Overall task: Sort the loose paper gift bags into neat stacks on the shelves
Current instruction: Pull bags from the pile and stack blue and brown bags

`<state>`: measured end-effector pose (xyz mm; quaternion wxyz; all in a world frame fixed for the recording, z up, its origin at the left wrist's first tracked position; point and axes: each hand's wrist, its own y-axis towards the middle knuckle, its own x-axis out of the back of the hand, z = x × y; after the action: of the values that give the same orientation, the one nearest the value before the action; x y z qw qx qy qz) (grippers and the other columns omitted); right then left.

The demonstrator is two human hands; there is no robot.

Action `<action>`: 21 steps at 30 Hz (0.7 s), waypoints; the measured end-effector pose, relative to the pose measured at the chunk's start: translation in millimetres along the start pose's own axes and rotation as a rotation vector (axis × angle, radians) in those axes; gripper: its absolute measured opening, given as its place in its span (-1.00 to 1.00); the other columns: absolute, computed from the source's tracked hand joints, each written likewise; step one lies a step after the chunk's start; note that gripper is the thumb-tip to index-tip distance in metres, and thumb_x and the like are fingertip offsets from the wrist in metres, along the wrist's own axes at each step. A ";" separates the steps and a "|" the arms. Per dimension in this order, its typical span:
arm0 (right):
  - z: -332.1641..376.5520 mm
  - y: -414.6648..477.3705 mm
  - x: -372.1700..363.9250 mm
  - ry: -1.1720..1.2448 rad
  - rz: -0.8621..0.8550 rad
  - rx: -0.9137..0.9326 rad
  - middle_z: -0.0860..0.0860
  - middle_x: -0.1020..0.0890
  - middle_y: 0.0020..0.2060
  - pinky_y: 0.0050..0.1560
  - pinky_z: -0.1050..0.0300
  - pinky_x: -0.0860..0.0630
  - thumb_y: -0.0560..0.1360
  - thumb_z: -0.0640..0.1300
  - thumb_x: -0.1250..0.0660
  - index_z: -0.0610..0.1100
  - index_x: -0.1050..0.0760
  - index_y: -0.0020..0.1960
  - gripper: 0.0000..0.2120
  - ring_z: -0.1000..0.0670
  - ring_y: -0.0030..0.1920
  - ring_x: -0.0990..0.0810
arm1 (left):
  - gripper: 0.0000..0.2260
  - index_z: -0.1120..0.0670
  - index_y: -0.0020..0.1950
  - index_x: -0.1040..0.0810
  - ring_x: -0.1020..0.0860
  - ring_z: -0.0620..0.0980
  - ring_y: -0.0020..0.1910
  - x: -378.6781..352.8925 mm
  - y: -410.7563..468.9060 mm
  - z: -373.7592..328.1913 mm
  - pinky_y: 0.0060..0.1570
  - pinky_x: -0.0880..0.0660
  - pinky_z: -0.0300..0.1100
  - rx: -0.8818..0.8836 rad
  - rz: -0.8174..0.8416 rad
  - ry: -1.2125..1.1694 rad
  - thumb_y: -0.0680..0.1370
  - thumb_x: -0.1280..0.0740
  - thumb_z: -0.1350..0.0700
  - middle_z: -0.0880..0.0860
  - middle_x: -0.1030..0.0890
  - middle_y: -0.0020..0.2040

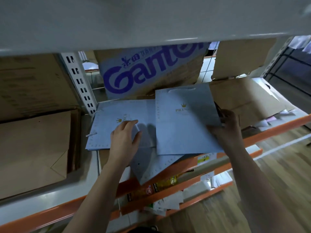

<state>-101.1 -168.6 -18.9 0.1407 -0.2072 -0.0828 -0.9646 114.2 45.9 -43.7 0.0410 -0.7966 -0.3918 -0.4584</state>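
Pale blue paper gift bags with a gold crown logo lie flat on the shelf (94,169). One blue bag (183,125) is held up at a slight tilt; my right hand (226,125) grips its right edge. A second blue bag stack (111,120) lies to the left, and my left hand (124,137) rests on it with fingers straight. Another blue bag (151,167) sticks out over the shelf's orange front edge below them.
A Ganten cardboard box (148,71) stands at the back. Brown paper bags (33,148) are stacked in the left bay, more brown bags (249,101) lie on the right. A perforated white upright (79,83) divides the bays. Lower orange-edged shelves (185,187) hold small goods.
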 end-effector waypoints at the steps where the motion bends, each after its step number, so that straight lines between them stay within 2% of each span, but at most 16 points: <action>1: 1.5 4.9 -0.2 0.005 -0.006 0.012 0.13 -0.53 -0.02 -0.11 0.15 -0.43 0.20 -0.15 -0.44 -0.16 -0.37 0.31 -0.31 0.00 0.03 -0.53 | -0.65 0.07 0.33 -0.46 -0.46 0.15 0.24 -0.9 0.8 0.4 0.18 -0.41 0.18 0.012 0.000 0.002 0.54 -0.34 0.11 0.10 -0.53 0.25; 4: -0.5 22.2 -2.1 0.010 0.006 0.034 0.05 -0.59 0.03 -0.03 0.03 -0.53 0.26 -0.15 -0.49 -0.09 -0.42 0.29 -0.39 -0.01 0.04 -0.58 | -0.64 0.06 0.33 -0.46 -0.45 0.15 0.23 -3.3 0.9 0.9 0.17 -0.42 0.16 0.035 0.004 0.019 0.53 -0.35 0.14 0.10 -0.52 0.24; 7: -3.8 39.4 -8.6 -0.062 0.061 0.035 0.01 -0.60 0.06 -0.08 0.07 -0.45 0.38 -0.08 -0.49 -0.05 -0.43 0.29 -0.48 -0.03 0.01 -0.57 | -0.64 0.07 0.32 -0.48 -0.45 0.14 0.21 -5.1 -0.4 0.1 0.15 -0.42 0.13 0.063 -0.008 0.059 0.52 -0.36 0.13 0.10 -0.52 0.23; 13: -16.7 59.7 -18.7 -0.170 0.217 0.019 -0.14 -0.58 0.17 -0.07 0.10 -0.36 0.40 0.00 -0.50 -0.15 -0.42 0.37 -0.40 -0.18 0.11 -0.55 | -0.68 0.12 0.26 -0.53 -0.46 0.11 0.12 -12.8 -19.6 -14.3 0.07 -0.43 -0.02 0.151 -0.075 0.124 0.51 -0.39 0.14 0.09 -0.53 0.14; 18: -24.2 54.6 -18.1 -0.125 0.241 0.073 -0.09 -0.58 0.06 -0.15 0.16 -0.34 0.44 -0.04 -0.46 -0.17 -0.43 0.35 -0.46 -0.04 -0.04 -0.51 | -0.82 0.12 0.09 -0.57 -0.53 0.08 -0.05 -18.9 -34.5 -30.2 -0.15 -0.42 -0.14 0.300 -0.151 0.161 0.51 -0.37 0.13 0.06 -0.55 0.00; 21: -25.8 53.0 -17.6 -0.099 0.240 0.101 -0.05 -0.57 -0.03 -0.29 0.23 -0.28 0.44 -0.08 -0.46 -0.19 -0.48 0.30 -0.53 -0.02 -0.07 -0.50 | -0.81 0.13 0.10 -0.54 -0.54 0.05 -0.12 -21.3 -43.6 -43.0 -0.15 -0.35 -0.19 0.465 -0.290 0.131 0.50 -0.38 0.15 0.11 -0.52 0.05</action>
<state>-79.2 -220.3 -44.2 0.2611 -0.2558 -0.1130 -0.9239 49.6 45.2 -48.0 0.1817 -0.6701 -0.5930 -0.4079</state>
